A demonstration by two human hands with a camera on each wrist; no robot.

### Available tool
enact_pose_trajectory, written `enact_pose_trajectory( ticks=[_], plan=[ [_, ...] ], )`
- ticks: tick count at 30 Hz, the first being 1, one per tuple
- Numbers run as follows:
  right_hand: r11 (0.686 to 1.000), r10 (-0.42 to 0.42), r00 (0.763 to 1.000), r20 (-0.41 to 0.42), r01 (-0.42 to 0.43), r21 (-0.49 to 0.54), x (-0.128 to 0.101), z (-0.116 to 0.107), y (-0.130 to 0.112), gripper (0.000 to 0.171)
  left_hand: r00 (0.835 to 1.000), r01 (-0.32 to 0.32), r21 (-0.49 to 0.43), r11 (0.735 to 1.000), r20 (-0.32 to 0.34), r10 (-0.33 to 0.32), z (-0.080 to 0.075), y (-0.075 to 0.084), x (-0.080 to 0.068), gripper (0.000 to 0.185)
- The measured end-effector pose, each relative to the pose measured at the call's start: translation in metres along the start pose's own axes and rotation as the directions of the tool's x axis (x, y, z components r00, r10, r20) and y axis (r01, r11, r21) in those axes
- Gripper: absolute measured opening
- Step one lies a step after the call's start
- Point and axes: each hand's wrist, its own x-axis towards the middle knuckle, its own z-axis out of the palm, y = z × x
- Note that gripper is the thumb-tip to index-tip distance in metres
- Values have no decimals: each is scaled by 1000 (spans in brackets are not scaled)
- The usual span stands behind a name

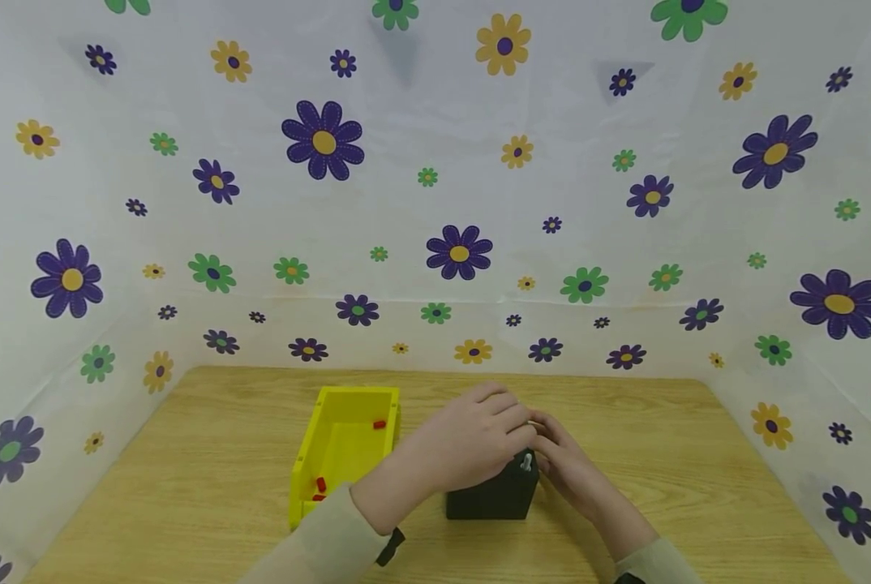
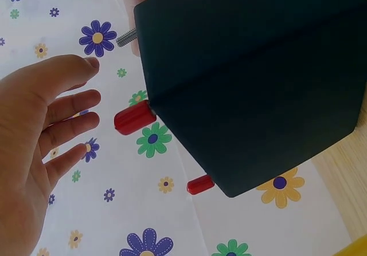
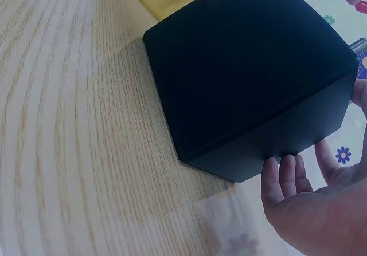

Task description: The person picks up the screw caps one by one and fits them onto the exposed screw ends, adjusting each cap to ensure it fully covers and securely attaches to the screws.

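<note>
Both my hands meet over the black box (image 1: 495, 491): my left hand (image 1: 472, 442) hovers with fingers loose, my right hand (image 1: 567, 466) steadies its side, and I judge I'm mid-way fitting red pegs (image 2: 134, 118), so next comes a careful pinch.

box (image 1: 492, 493) top: hidden under both hands | bin (image 1: 348, 450) near corner: behind left sleeve | bin's red bits (image 1: 320, 485): too small to identify | right wrist view: thumb cut off

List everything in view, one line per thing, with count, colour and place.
black box: one, black, on the table right of the bin, under both hands
red caps: two, red, sticking out of the box's side
threaded stud: one, metal, at the box's edge
yellow bin: one, yellow, left of the box
red pieces: about three, red, inside the bin
table: one, wood
flowered sheet: white, behind and beside
left hand: over the box
right hand: fingertips on the box
</note>
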Motion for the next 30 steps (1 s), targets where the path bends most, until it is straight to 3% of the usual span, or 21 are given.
enact_pose_trajectory(
  ticks=[12, 22, 30],
  plan=[
    [999, -36, 999, 25, 36, 13, 0, -1, 2, 56, 1000, -9, -17, 1000, -11, 9, 1, 4, 5, 14],
    [999, -34, 999, 31, 34, -6, -1, -2, 2, 60, 1000, -14, -44, 999, 20, 15, 4, 7, 10, 15],
    [999, -36, 999, 34, 36, -10, -1, -2, 3, 61, 999, -33, -21, 999, -5, 33, 13, 9, 11, 12]
  ],
)
